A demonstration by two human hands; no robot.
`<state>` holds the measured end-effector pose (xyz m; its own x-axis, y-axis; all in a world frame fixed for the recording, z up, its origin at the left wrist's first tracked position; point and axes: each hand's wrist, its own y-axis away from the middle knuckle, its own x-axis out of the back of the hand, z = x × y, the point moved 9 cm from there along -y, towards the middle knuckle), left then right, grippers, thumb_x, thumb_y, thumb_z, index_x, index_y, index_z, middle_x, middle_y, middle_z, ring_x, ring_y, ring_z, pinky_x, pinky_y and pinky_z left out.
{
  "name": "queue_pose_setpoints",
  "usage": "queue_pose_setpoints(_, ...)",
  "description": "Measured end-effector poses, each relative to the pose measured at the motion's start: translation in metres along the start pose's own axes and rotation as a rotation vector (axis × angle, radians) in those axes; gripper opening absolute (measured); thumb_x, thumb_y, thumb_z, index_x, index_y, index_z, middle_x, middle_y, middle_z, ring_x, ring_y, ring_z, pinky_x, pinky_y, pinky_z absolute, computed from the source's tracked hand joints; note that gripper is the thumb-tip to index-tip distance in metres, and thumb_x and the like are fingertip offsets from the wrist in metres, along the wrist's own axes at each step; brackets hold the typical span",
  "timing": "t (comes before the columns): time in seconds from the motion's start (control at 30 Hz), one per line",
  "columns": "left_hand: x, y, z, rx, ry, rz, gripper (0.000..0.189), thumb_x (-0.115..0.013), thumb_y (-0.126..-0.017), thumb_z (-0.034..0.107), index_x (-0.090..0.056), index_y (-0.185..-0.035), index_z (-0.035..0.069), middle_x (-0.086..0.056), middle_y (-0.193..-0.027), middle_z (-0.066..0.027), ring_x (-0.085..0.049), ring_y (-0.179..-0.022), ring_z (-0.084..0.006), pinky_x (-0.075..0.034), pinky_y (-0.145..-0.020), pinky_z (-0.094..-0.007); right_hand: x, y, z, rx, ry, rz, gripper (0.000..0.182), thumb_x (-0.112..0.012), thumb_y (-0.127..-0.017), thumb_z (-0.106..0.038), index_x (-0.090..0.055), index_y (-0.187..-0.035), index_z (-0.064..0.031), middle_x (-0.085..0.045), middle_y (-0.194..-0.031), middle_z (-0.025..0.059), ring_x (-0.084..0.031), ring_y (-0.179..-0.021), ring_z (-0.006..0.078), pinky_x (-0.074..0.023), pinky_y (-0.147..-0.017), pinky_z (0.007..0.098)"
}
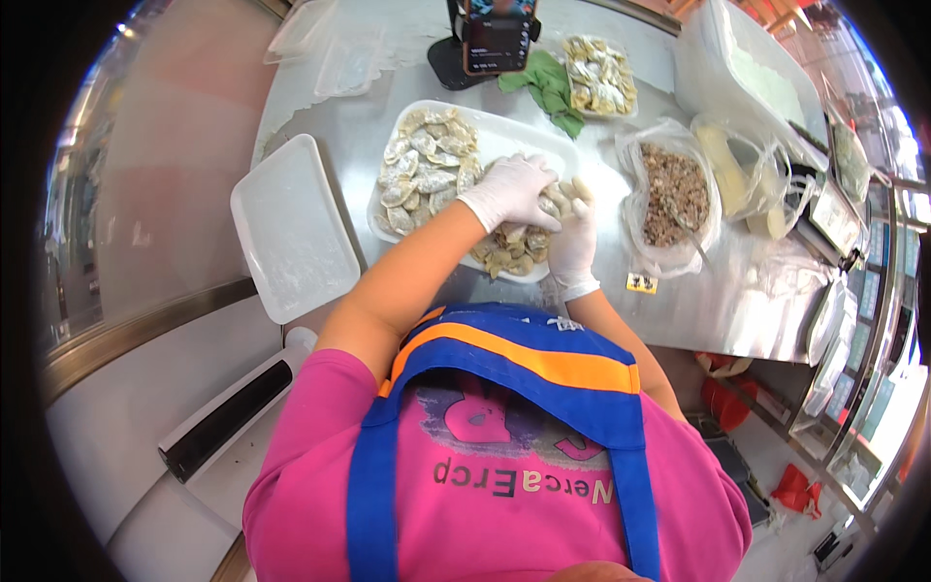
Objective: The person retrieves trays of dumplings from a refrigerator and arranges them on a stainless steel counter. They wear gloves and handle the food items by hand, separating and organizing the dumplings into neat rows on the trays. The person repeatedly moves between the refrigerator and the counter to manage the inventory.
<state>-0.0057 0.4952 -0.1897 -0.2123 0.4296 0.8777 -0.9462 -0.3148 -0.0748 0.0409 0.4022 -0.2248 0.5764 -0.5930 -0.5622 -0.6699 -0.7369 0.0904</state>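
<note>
Both my hands wear white disposable gloves and meet over the right side of a white plastic tray (524, 138) of flour-dusted dumplings (429, 174). From above, my left hand (509, 190) curls its fingers and thumb around a few dumplings (550, 204). My right hand (574, 244) is cupped at the tray's right edge, fingers pointing up, against the other side of those same dumplings. Its inner side is partly hidden. More dumplings lie below the hands in the tray, and a denser group fills its left half.
An upside-down or bare white tray (298, 229) overhangs the table's left edge. Right of my hands sits a plastic-lined bowl of minced filling (665, 193) with a utensil. Behind stand a phone (498, 44) on a stand, green leaves (544, 87), a packed dumpling box (600, 76) and a large plastic bin (749, 80).
</note>
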Motion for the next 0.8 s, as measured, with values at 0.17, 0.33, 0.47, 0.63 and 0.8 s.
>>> queue_pose_setpoints(0.17, -0.008, -0.014, -0.004, 0.007, 0.043, -0.211, 0.068, -0.074, -0.055, 0.050, -0.061, -0.107, 0.009, -0.057, -0.111, -0.0141, -0.058, -0.098, -0.0311, -0.047, -0.087, -0.0395, 0.029, -0.007, 0.013, -0.035, -0.094, 0.054, 0.049, -0.051, -0.086, -0.026, -0.042, -0.123, 0.0041, -0.048, -0.116, 0.0168, -0.046, -0.116, 0.0314, -0.0363, -0.100, 0.0424)
queue_pose_setpoints(0.33, -0.006, -0.013, -0.005, -0.076, 0.098, -0.205, 0.056, -0.073, -0.059, 0.044, -0.064, -0.101, 0.008, -0.057, -0.106, -0.0138, -0.058, -0.098, -0.0303, -0.047, -0.085, -0.0395, 0.039, -0.017, 0.000, 0.021, 0.195, 0.144, 0.040, -0.050, -0.088, -0.023, -0.047, -0.119, 0.0024, -0.052, -0.107, 0.0127, -0.051, -0.105, 0.0260, -0.0409, -0.093, 0.0376)
queue_pose_setpoints(0.47, -0.004, 0.001, 0.003, -0.041, 0.012, -0.135, 0.046, -0.070, -0.066, 0.040, -0.066, -0.100, 0.009, -0.056, -0.105, -0.0129, -0.057, -0.095, -0.0326, -0.048, -0.085, -0.0394, 0.040, -0.081, -0.029, -0.050, 0.348, 0.122, 0.040, -0.045, -0.091, -0.024, -0.046, -0.121, 0.0030, -0.053, -0.108, 0.0156, -0.055, -0.099, 0.0264, -0.0444, -0.087, 0.0358)
queue_pose_setpoints(0.63, 0.009, 0.026, 0.023, 0.006, -0.091, 0.051, 0.037, -0.068, -0.072, 0.036, -0.065, -0.099, 0.011, -0.055, -0.105, -0.0108, -0.052, -0.098, -0.0339, -0.047, -0.085, -0.0425, 0.013, -0.137, -0.048, -0.215, 0.295, 0.161, 0.045, -0.038, -0.094, -0.029, -0.041, -0.124, 0.0042, -0.055, -0.111, 0.0259, -0.059, -0.096, 0.0352, -0.0493, -0.084, 0.0400)
queue_pose_setpoints(0.8, 0.007, 0.038, 0.029, -0.008, -0.144, 0.265, 0.030, -0.065, -0.071, 0.026, -0.064, -0.096, 0.011, -0.054, -0.104, -0.0098, -0.049, -0.100, -0.0329, -0.046, -0.085, -0.0425, 0.027, -0.172, -0.046, -0.291, 0.368, 0.251, 0.046, -0.035, -0.095, -0.030, -0.041, -0.124, 0.0038, -0.054, -0.111, 0.0305, -0.064, -0.082, 0.0384, -0.0564, -0.068, 0.0423)
